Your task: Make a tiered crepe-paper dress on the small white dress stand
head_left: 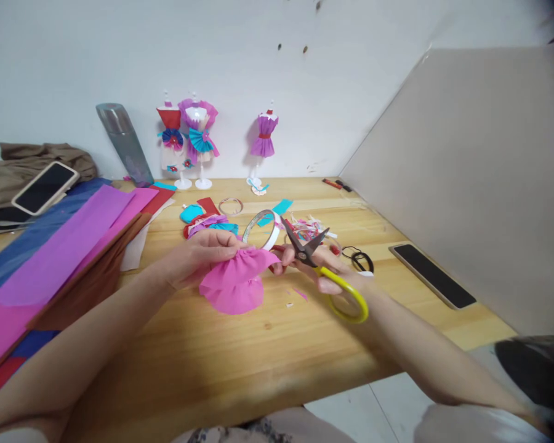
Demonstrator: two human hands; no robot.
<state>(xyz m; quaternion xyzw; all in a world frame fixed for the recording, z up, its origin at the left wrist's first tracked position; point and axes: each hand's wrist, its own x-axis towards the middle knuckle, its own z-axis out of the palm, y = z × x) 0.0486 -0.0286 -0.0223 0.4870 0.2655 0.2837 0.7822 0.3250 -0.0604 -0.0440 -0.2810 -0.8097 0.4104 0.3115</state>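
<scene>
My left hand (210, 255) is closed in a pinch on the gathered top of a piece of pink crepe paper (233, 289), whose ruffled lower part flares out beneath the fingers. In my right hand (323, 264) is a pair of scissors (341, 286) with yellow handles; the dark blades are spread and point up and to the left. The right fingertips are at the paper's right corner; whether they grip it I cannot tell. Just behind both hands a roll of white tape (273, 234) stands on edge. Small pink scraps (300, 295) lie below the right hand.
Three small dressed mannequins (265, 135) stand by the wall; another dressed piece (203, 218) lies flat. Coloured paper sheets (69, 246) and a phone (46, 187) are left, near a leaning bottle (125, 144). Paper shreds (309, 226), black bands (362, 261) and another phone (434, 275) are right.
</scene>
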